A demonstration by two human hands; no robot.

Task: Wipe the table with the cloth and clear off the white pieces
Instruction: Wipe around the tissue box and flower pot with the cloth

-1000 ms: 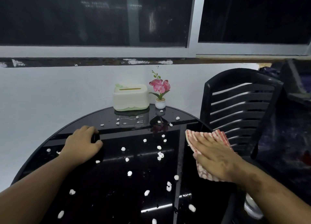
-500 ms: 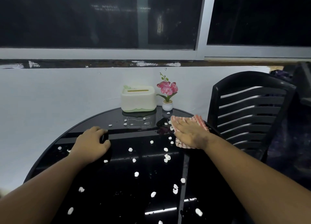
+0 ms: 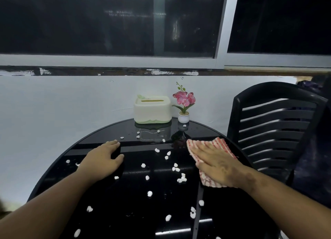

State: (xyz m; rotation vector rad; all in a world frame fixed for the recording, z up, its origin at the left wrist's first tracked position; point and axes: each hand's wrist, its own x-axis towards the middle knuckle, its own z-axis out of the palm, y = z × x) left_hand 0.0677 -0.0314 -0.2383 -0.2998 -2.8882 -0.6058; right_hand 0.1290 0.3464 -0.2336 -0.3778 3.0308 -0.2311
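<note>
A round glossy black table point(image 3: 125, 212) fills the lower half of the head view. Several small white pieces point(image 3: 181, 179) lie scattered over its middle and front. My right hand point(image 3: 217, 164) lies flat, fingers spread, pressing a red-and-white striped cloth point(image 3: 221, 145) onto the table's right side. Part of the cloth is hidden under the palm. My left hand point(image 3: 102, 160) rests palm down on the left side of the table, fingers curled loosely, with nothing in it.
A cream and green tissue box point(image 3: 152, 109) and a small white pot with a pink flower point(image 3: 184, 113) stand at the table's far edge against the white wall. A black plastic chair point(image 3: 274, 129) stands close to the table's right edge.
My right hand slid the cloth from the near right up toward the flower pot, then back toward me along the right side. The left hand stayed in place.
</note>
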